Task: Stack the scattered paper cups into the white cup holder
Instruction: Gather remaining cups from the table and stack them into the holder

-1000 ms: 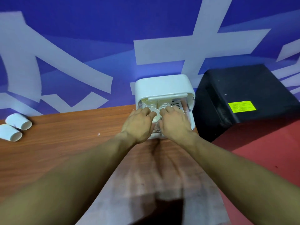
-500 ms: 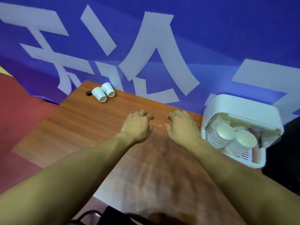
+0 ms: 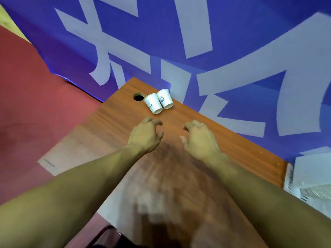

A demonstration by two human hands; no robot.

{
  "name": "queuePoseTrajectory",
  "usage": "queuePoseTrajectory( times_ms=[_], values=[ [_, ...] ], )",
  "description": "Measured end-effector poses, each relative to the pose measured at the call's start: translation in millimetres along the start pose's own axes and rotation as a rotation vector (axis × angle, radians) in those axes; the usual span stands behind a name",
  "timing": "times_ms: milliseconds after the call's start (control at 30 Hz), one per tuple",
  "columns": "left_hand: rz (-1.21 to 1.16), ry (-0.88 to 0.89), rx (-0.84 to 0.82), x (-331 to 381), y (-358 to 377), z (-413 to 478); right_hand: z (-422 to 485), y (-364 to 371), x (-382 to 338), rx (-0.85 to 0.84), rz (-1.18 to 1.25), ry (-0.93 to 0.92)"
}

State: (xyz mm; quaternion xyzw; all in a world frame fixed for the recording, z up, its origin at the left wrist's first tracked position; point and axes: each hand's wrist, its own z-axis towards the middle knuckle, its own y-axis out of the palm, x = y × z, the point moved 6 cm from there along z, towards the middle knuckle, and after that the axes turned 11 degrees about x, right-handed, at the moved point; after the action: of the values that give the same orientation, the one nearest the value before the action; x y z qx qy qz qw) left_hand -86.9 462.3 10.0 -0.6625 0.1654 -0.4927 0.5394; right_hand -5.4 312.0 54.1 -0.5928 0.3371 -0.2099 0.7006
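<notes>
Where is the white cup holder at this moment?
In the head view, the white cup holder sits at the far right edge, cut off by the frame, at the right end of the wooden table.

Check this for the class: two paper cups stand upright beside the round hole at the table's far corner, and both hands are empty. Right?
Not quite. In the head view the two paper cups lie on their sides, not upright, beside the round hole. The left hand and right hand are indeed empty.

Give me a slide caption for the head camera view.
Both empty hands, left and right, reach toward two white paper cups lying on the brown wooden table.
</notes>
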Motion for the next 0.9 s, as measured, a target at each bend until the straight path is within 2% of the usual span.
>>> queuePoseTrajectory(
  times_ms=[233, 567, 800, 900],
  values=[
    [-0.122, -0.101, -0.047, -60, 30, 88, 84, 48, -9, -0.115, -0.029, 0.106],
    [-0.262, -0.282, -0.019, -113, 71, 153, 211, 106, -14, -0.197, -0.122, 0.066],
    [-0.257, -0.261, -0.031, -123, 94, 174, 249, 141, -1, -0.273, -0.116, 0.089],
    [-0.24, -0.23, -0.072, -122, 101, 176, 254, 153, 3, -0.328, -0.144, 0.043]
  ],
)
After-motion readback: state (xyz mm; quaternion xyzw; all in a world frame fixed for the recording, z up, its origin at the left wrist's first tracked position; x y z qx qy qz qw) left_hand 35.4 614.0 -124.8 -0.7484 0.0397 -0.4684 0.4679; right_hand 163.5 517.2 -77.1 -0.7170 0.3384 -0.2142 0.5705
